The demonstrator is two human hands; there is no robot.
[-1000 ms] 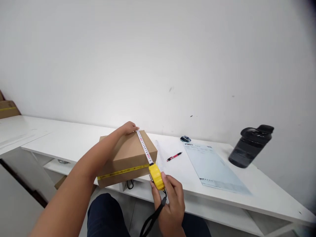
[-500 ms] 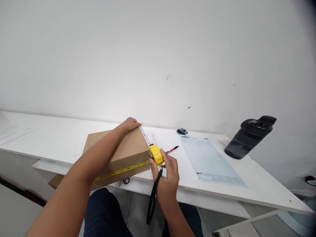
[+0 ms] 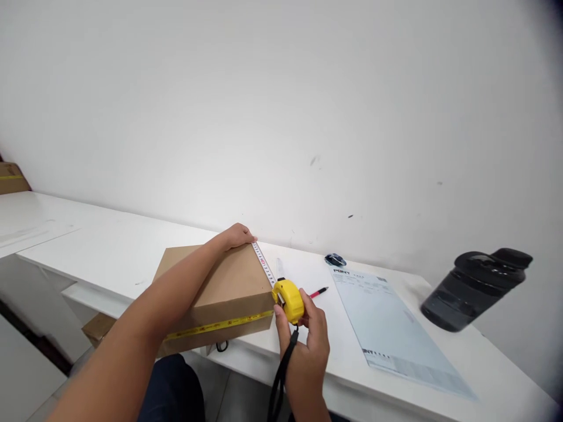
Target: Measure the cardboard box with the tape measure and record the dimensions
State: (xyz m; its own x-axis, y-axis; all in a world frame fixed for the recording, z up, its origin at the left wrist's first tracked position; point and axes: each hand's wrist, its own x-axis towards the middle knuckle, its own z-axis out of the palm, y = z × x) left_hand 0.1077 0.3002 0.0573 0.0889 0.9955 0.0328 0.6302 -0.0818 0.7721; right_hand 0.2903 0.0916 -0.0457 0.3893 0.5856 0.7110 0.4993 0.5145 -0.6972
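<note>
A brown cardboard box (image 3: 229,287) with a yellow tape strip along its front lies on the white table (image 3: 109,252). My left hand (image 3: 235,236) is closed over the box's far right corner, pinning the end of a white tape blade (image 3: 264,266). That blade runs along the box's right edge to a yellow tape measure case (image 3: 289,300). My right hand (image 3: 305,346) grips the case at the box's near right corner, and a black wrist strap (image 3: 281,375) hangs below it.
A red and black pen (image 3: 319,291) lies just right of the case. A printed sheet (image 3: 387,322) lies further right, a small dark round object (image 3: 335,259) behind it, and a dark bottle (image 3: 477,288) at the far right. Another box (image 3: 11,177) sits at the far left.
The blade between my hands is much shorter than a second ago: the case moved up along the box's right edge toward my left hand. The view has also shifted.
</note>
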